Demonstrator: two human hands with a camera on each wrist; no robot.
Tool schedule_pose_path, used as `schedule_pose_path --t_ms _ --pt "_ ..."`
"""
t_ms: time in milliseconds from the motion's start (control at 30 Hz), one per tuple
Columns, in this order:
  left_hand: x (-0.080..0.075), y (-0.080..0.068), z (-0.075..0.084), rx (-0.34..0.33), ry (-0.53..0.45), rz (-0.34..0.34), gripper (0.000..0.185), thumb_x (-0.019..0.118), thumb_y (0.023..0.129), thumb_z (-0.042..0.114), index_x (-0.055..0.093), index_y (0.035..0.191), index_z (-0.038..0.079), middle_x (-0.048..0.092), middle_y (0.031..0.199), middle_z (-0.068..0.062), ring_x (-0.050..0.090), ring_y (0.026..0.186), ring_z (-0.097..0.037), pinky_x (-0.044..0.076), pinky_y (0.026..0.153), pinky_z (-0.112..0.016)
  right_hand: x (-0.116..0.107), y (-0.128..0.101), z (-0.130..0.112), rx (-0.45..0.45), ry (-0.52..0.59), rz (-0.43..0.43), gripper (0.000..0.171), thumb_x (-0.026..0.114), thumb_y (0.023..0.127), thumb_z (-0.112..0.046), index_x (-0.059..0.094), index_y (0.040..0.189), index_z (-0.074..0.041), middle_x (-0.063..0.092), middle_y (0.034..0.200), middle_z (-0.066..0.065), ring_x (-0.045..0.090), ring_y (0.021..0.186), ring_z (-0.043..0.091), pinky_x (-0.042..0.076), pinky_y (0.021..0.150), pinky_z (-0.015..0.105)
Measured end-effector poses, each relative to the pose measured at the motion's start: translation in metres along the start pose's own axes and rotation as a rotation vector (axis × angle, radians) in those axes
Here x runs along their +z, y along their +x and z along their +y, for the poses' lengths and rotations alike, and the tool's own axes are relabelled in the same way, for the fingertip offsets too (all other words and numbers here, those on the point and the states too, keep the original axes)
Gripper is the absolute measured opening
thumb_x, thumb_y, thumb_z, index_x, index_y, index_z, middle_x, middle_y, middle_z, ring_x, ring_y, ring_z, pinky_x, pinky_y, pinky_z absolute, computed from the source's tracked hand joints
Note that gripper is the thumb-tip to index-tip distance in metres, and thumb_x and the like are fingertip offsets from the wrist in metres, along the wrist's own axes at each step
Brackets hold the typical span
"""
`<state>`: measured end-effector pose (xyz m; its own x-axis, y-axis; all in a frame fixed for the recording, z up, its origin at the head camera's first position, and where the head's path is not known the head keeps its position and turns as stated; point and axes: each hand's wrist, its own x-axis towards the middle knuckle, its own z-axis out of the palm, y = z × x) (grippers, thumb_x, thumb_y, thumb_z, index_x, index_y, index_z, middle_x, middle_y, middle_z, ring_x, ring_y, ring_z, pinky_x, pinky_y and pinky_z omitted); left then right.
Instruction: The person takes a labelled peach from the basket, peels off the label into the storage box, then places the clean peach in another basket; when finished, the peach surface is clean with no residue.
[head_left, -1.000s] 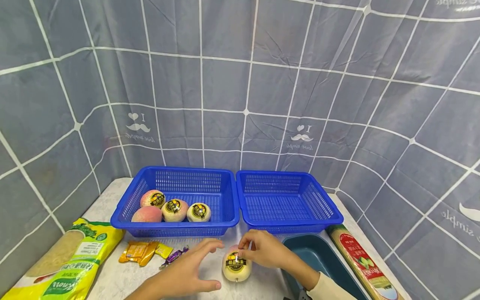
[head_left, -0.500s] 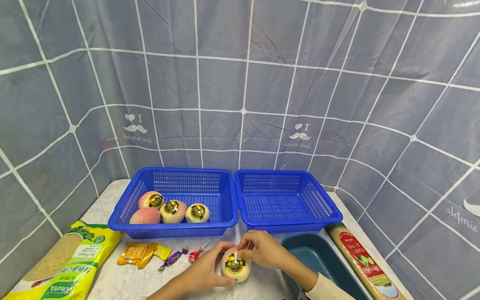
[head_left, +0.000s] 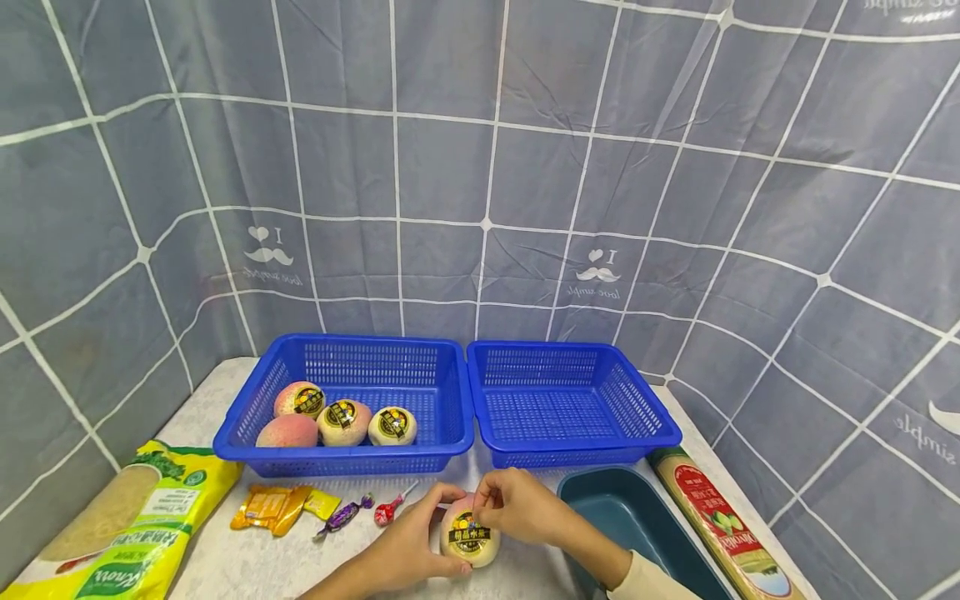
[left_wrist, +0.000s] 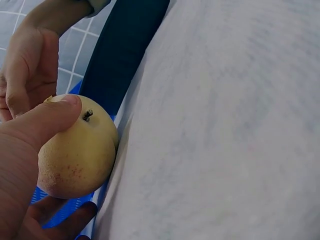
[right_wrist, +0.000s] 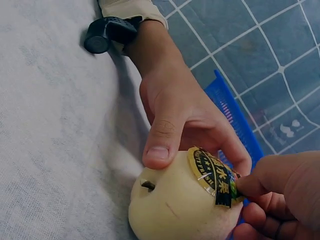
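Head view: my left hand grips the pear on the table, before the baskets. My right hand pinches the sticker edge. Step: peeling the label, I'd say. Next needs a steady pull with the pear braced.

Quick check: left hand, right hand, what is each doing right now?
Left hand: fingers curled round the pear, holding it on the table.
Right hand: fingers pinching the edge of the pear's sticker.
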<state>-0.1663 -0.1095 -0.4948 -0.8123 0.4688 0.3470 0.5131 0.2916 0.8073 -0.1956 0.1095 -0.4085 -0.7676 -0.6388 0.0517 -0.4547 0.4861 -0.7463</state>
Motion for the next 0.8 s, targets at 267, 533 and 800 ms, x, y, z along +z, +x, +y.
schedule_pose_path --t_ms 267,533,800 --pt "0.000 0.000 0.002 -0.019 0.015 -0.005 0.071 0.089 0.077 0.036 0.048 0.133 0.022 0.059 0.132 -0.002 0.061 0.114 -0.014 0.050 0.097 -0.033 -0.014 -0.010 -0.008 -0.055 0.073 -0.141 0.012 0.064 0.092 -0.002 0.064 0.085 -0.012 0.056 0.075 -0.011 0.050 0.068 0.001 0.040 0.057 0.017" --pt "0.003 -0.001 0.001 -0.058 0.013 0.002 0.071 0.088 0.078 0.040 0.050 0.134 0.022 0.058 0.133 -0.003 0.060 0.117 -0.018 0.050 0.098 -0.036 -0.083 -0.042 0.005 -0.079 0.099 -0.171 0.009 0.063 0.101 -0.014 0.065 0.092 -0.011 0.061 0.087 -0.005 0.055 0.082 0.009 0.045 0.067 0.023" --pt "0.000 0.000 0.001 -0.073 0.015 0.004 0.071 0.088 0.078 0.040 0.050 0.135 0.022 0.059 0.133 -0.001 0.059 0.119 -0.019 0.049 0.100 -0.039 -0.121 -0.072 0.065 0.022 -0.076 -0.070 0.012 0.062 0.098 -0.003 0.066 0.086 -0.006 0.060 0.079 -0.006 0.052 0.071 0.004 0.044 0.062 0.023"
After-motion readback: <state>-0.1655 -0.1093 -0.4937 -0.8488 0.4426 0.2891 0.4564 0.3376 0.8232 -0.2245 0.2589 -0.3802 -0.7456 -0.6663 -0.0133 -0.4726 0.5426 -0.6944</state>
